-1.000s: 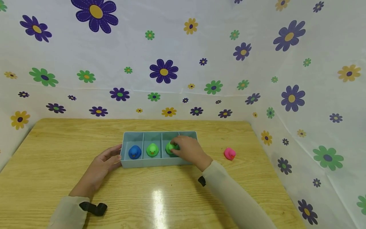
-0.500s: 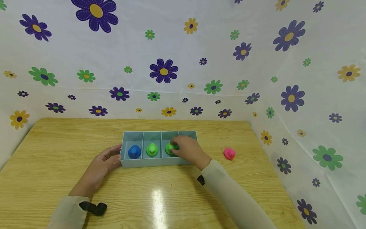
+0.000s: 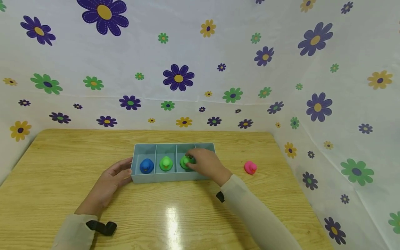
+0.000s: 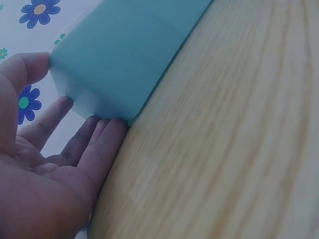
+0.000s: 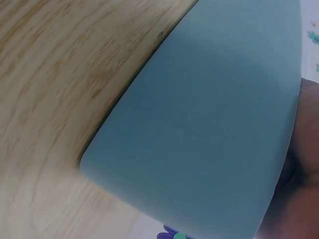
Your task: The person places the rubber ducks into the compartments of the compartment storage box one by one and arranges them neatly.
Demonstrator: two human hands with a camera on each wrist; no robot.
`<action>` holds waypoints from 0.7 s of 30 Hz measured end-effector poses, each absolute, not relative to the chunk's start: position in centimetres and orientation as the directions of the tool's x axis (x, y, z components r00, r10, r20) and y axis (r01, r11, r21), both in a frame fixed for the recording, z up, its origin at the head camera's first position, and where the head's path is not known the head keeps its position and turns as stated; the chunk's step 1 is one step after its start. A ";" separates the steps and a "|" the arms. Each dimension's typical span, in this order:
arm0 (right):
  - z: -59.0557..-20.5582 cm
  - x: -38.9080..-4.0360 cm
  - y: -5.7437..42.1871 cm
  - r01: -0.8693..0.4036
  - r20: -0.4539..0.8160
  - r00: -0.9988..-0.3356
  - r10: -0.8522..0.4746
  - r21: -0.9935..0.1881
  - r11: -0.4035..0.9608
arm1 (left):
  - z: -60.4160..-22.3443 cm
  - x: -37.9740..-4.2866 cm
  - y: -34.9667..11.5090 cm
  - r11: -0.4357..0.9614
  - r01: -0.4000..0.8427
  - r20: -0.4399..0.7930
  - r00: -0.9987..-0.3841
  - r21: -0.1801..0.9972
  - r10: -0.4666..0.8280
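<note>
A blue-grey divided box (image 3: 165,178) stands on the table. A blue rubber duck (image 3: 146,166) sits in its leftmost compartment, and a green rubber duck (image 3: 166,163) in the one beside it. My right hand (image 3: 207,164) reaches over the box's right part, thumb and fingers about a second green duck (image 3: 185,162) in the third compartment. In the right wrist view the box's wall (image 5: 194,129) hides most of that hand. With loosely extended fingers, my left hand (image 3: 110,181) touches the box's left end; the left wrist view shows the fingertips (image 4: 115,125) against the end wall.
A pink rubber duck (image 3: 250,167) sits on the wooden table (image 3: 140,215) to the right of the box. White cloth with printed flowers (image 3: 143,52) hangs behind the table and along its sides.
</note>
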State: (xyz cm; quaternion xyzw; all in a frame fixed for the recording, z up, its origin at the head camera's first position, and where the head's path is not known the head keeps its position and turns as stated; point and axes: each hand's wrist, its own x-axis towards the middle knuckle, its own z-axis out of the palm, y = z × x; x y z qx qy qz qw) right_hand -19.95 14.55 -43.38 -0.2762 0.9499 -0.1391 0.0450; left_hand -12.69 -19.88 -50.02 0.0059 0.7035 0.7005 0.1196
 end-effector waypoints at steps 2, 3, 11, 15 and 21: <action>-43.4 -19.9 14.8 -0.527 0.008 -0.837 -0.548 -0.286 0.800 | -50.0 -12.7 -19.9 0.019 -0.162 -0.163 -0.971 0.987 0.176; -43.4 -19.9 15.0 -0.532 0.020 -0.835 -0.550 -0.287 0.797 | -50.0 -12.7 -19.9 0.022 -0.163 -0.165 -0.970 0.986 0.176; -43.2 -19.5 17.4 -0.570 0.183 -0.821 -0.541 -0.310 0.761 | -49.8 -12.8 -20.1 0.041 -0.172 -0.177 -0.969 0.984 0.173; -43.3 -19.4 19.0 -0.574 0.206 -0.819 -0.536 -0.334 0.748 | -49.9 -12.8 -20.1 0.048 -0.175 -0.180 -0.969 0.983 0.172; -42.9 -19.2 21.4 -0.588 0.253 -0.808 -0.532 -0.390 0.708 | -50.1 -12.8 -20.0 0.043 -0.176 -0.181 -0.969 0.983 0.168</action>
